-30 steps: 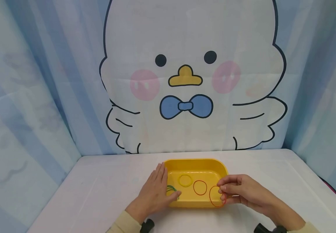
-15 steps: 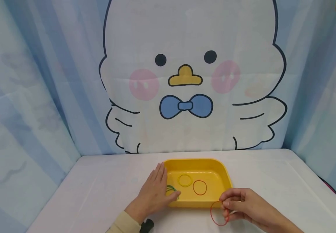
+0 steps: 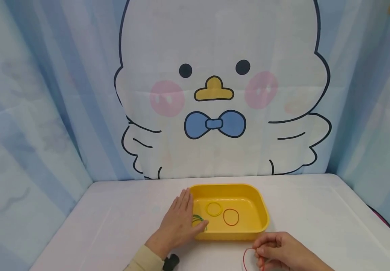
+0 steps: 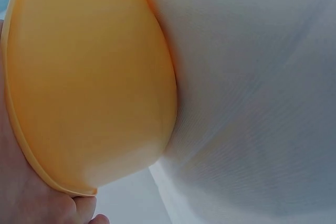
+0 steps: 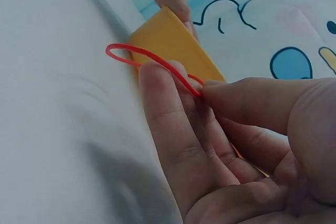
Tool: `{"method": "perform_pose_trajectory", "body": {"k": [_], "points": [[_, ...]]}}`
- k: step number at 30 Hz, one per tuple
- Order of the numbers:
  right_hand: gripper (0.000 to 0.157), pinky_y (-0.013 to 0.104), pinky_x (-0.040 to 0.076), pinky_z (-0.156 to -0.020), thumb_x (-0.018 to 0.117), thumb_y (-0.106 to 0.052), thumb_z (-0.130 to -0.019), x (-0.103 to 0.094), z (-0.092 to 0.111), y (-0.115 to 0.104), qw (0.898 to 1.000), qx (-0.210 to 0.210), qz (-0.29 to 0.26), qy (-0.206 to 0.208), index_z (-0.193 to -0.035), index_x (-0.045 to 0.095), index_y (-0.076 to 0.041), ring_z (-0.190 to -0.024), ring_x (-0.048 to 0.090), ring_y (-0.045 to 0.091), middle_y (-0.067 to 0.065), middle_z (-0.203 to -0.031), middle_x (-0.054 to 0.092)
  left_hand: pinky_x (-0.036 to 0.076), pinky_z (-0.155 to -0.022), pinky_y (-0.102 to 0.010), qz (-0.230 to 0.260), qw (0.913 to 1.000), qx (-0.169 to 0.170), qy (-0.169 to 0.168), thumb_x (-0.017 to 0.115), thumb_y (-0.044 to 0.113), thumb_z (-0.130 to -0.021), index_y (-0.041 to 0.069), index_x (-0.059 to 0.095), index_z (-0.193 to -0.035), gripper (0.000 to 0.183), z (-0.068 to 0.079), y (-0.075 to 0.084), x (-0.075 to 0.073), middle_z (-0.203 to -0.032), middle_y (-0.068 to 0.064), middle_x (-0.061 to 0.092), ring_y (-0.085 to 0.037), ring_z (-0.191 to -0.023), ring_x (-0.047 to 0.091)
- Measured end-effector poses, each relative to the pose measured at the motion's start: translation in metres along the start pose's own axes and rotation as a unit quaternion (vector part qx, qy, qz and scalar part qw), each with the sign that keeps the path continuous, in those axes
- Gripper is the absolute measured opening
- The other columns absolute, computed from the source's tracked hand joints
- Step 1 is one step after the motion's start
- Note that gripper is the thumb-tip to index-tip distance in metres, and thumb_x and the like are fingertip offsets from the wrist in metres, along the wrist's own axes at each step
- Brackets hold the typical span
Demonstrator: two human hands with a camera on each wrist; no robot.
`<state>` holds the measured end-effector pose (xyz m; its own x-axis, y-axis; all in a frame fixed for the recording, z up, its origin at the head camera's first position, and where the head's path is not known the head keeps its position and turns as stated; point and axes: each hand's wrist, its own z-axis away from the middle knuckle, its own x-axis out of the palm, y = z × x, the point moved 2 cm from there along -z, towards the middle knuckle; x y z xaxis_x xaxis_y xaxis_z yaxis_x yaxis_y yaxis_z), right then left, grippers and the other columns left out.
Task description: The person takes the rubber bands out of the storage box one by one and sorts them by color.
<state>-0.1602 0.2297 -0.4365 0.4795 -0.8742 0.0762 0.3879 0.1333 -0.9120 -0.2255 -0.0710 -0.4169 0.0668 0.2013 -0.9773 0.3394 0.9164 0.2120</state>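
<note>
My left hand [image 3: 178,226] lies along the left rim of a yellow plastic tray [image 3: 228,236], fingers extended and thumb reaching over the inside. In the left wrist view the hand runs along the rim beside the tray's outer wall [image 4: 94,87]. Between thumb and fingertips, my right hand [image 3: 277,250] pinches a red rubber band [image 5: 149,55], in front of the tray's right front corner and over the white table. The band hangs as a loose loop, partly cut off at the head view's lower edge. Inside the tray lie a yellow rubber band [image 3: 214,215], another red rubber band [image 3: 231,225] and several green rubber bands [image 3: 197,217], partly hidden by the left hand.
The tray stands on a white-covered table [image 3: 123,214]. Behind it hangs a pale blue curtain [image 3: 100,113] with a large cartoon bird. A black strap piece [image 3: 171,261] sits at the left wrist.
My right hand has carried the red rubber band out of the tray, over its front right corner and toward me. The left hand has stayed at the tray's left side.
</note>
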Motion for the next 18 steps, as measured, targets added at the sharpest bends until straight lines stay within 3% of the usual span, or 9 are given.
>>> {"method": "perform_pose_trajectory", "body": {"k": [8,18], "points": [[0.022,0.031,0.061,-0.081,0.062,-0.014,-0.097,-0.0011,-0.0037,0.0105,0.996,0.033,0.067,0.051,-0.111,0.064,0.002,-0.079,0.066,0.017,0.008,-0.093,0.071,0.018,-0.126,-0.048,0.008,1.0,0.001,0.004,0.047,0.066,-0.093,-0.001,0.014,-0.157,0.099,-0.0019,-0.0022,-0.0004,-0.167,-0.016,0.008,-0.03,-0.155,0.011],[0.02,0.031,0.06,-0.078,0.06,-0.015,-0.098,-0.0052,-0.0058,0.008,0.991,0.023,0.12,0.056,-0.107,0.066,0.002,-0.078,0.063,0.017,0.006,-0.091,0.068,0.018,-0.126,-0.048,0.017,0.9999,-0.004,0.0,0.048,0.066,-0.093,0.0,0.014,-0.157,0.099,-0.0063,-0.003,0.0013,-0.167,-0.015,0.007,-0.029,-0.156,0.01]]}}
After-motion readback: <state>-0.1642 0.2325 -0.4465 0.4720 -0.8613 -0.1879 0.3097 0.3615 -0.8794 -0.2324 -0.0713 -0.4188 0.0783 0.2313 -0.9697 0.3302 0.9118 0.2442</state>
